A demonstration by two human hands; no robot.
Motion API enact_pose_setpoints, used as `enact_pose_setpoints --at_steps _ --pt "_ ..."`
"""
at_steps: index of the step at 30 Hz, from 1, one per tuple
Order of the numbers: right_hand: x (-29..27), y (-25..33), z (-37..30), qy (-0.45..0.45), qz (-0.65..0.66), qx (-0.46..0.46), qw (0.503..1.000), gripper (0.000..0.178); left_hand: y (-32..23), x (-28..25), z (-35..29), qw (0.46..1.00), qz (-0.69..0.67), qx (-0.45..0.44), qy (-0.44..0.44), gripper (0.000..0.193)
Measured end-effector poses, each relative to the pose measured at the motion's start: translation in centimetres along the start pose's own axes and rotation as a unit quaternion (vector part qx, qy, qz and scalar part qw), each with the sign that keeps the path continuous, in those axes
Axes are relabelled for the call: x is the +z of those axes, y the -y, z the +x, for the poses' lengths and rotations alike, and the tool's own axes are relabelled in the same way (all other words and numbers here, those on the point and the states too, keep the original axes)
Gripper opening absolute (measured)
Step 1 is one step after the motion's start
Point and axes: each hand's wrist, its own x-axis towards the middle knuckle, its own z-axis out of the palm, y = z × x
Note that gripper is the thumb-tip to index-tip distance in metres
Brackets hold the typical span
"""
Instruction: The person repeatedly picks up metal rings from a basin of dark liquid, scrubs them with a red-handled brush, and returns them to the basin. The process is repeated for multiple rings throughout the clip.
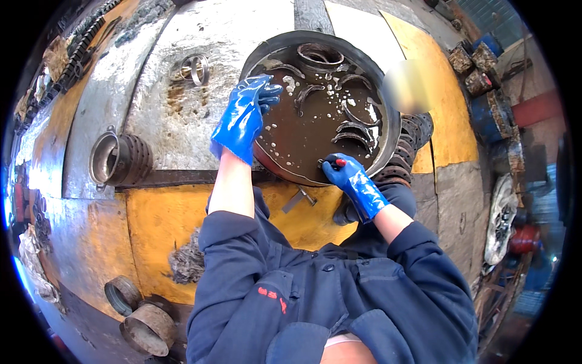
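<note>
Head view: round metal basin (388, 130) of murky brown liquid sits at the bench's far edge w/ curved bearing shells (354, 128) soaking, several apparently unwashed. Right hand (351, 177) closed on a small red-tipped tool (337, 162) at the near rim; left hand (245, 115) rests open on the left rim. Liquid hides whatever's deeper; tool tip can't be made out.

1. Two blue-gloved hands showed: the left hand (245, 115) and the right hand (345, 173).
2. One round basin (388, 130) of brown liquid lay under the fingertips.
3. About six curved metal shells (354, 130) lay beyond the right fingers.
4. Two metal rings (194, 68) lay left of the left fingers.
</note>
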Motion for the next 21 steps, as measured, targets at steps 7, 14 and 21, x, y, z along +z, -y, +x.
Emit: enact_pose_setpoints --at_steps 7,14,21 --pt "-0.5 -0.5 0.4 0.032 -0.034 -0.004 0.999 0.029 2.4 0.4 0.7 0.995 0.08 -0.048 0.029 0.037" --pt "-1.7 0.7 0.3 0.063 -0.045 0.037 0.996 0.034 7.1 1.8 2.7 0.973 0.192 -0.121 0.035 0.046" --pt "-1.9 0.0 1.1 0.172 -0.033 0.084 0.981 0.034 10.2 4.6 2.7 0.904 0.397 -0.145 0.056 0.084"
